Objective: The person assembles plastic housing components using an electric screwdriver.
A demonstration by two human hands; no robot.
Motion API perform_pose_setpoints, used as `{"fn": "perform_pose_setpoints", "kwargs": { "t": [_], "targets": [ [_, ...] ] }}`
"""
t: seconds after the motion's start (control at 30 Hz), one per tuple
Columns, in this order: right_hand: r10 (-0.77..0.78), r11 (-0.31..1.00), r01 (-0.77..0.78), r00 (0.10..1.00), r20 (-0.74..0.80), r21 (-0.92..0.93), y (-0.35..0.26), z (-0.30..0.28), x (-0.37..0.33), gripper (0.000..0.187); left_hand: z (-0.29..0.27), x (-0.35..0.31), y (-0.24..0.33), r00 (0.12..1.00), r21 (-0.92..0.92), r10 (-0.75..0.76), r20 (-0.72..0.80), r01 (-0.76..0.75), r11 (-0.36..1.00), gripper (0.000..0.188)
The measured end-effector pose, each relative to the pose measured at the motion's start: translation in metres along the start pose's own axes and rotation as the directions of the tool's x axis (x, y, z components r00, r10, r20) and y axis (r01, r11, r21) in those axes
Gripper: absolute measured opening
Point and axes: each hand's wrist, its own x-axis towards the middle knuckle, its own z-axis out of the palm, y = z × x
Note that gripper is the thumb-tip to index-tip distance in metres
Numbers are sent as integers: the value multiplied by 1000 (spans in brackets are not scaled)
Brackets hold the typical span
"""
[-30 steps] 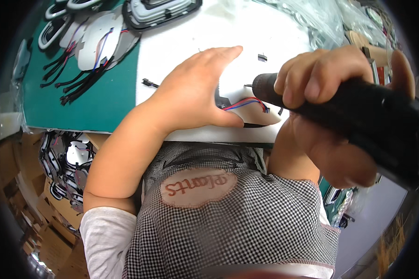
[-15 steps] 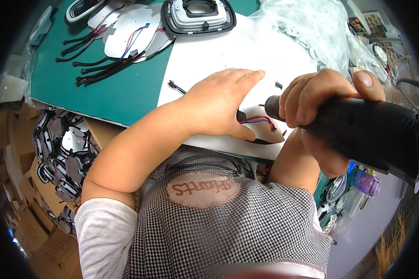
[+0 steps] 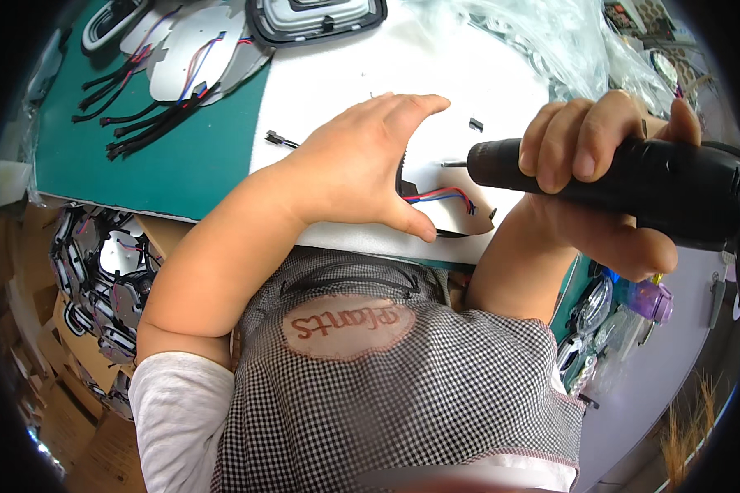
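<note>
My right hand is wrapped round a black electric screwdriver. It lies nearly level, its thin metal bit pointing left above a white panel. My left hand curves round the panel's left side, thumb at the near edge and forefinger stretched toward the far side; its other fingers are mostly hidden. Red and blue wires loop over the panel near its dark edge. A black plug sticks out left of my left wrist. Whether the bit touches anything, I cannot tell.
White foam sheet covers part of the green mat. Stacked white plates with black leads lie at far left, beside a black-rimmed housing. Clear plastic bags fill the back right. A box of similar parts stands lower left.
The screwdriver has swung closer to level, and more of its bit shows. My left hand keeps its place on the panel. The whole view has shifted a little, moving the scene left and upward.
</note>
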Motion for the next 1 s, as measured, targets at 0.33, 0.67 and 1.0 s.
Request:
{"fn": "perform_pose_setpoints", "kwargs": {
  "t": [0.33,0.67,1.0],
  "targets": [
    [104,994,-95,978,181,-57,-20,-9,14,107,3,4,3,999,37,-31,7,31,999,124],
    [86,995,-86,996,-1,53,-39,-6,-14,97,22,-10,17,991,199,54,-123,-28,980,115],
    [94,971,-135,974,-206,-198,-68,10,-40,69,14,-2,-6,988,46,154,-9,-153,987,116]
  ]
}}
